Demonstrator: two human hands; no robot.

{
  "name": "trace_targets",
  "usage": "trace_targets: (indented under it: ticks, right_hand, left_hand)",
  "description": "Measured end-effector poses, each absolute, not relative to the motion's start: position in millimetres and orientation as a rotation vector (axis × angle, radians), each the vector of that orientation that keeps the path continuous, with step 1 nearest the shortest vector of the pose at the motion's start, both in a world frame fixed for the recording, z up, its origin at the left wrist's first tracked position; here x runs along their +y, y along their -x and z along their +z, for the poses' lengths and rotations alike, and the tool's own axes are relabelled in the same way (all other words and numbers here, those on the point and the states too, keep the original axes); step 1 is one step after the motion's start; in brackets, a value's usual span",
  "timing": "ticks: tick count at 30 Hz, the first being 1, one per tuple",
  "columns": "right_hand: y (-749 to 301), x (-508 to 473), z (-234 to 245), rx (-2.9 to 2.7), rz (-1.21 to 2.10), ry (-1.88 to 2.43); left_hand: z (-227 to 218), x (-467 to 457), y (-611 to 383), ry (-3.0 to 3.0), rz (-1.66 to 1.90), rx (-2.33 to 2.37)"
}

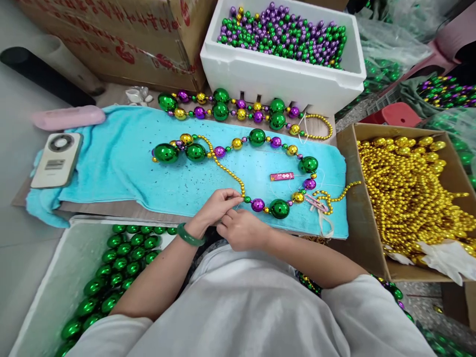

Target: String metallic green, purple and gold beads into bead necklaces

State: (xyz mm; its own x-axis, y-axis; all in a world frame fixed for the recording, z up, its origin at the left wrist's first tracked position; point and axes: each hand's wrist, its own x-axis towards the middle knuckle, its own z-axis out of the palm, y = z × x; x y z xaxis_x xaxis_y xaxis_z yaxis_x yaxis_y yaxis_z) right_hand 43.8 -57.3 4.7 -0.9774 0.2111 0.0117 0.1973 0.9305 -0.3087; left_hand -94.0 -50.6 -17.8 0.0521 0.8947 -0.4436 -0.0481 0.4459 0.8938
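Note:
My left hand [219,208], with a green bangle [191,235] at its wrist, is closed in a pinch at the near side of a bead necklace [278,208]. Its fingertips meet the strand where small gold beads [231,173] join a small green bead. Just beside it my right hand [243,229] is closed, fingers curled in; what they hold is hidden. Large green, purple and gold beads loop across the blue towel [122,148]. Within the loop lies a small red packet [281,176]. Pink scissors [315,202] rest by a short gold bead chain [340,193].
Finished-looking bead strands [220,111] lie behind the towel, before a white foam box [278,64] of purple and green beads. A carton [372,213] of gold beads stands right; a bin [48,292] of green beads, front left. A phone [57,161] sits at left.

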Motion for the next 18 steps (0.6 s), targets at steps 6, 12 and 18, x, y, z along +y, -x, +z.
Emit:
trace_targets:
  ticks: [6, 12, 18]
  right_hand:
    - [-85.2, 20.1, 22.3, -2.234, 0.955, 1.093]
    - [-76.1, 87.5, -8.0, -1.993, 2.238, 1.172]
    - [-79.8, 100.6, 17.7, -2.363, 2.229, 1.052]
  left_hand:
    - [-21.8, -52.7, 96.0, -1.262, 0.950, 1.352]
    - [-11.4, -51.7, 92.9, -1.444, 0.958, 1.415]
    - [-13.4, -50.8, 97.7, -1.522, 0.936, 1.439]
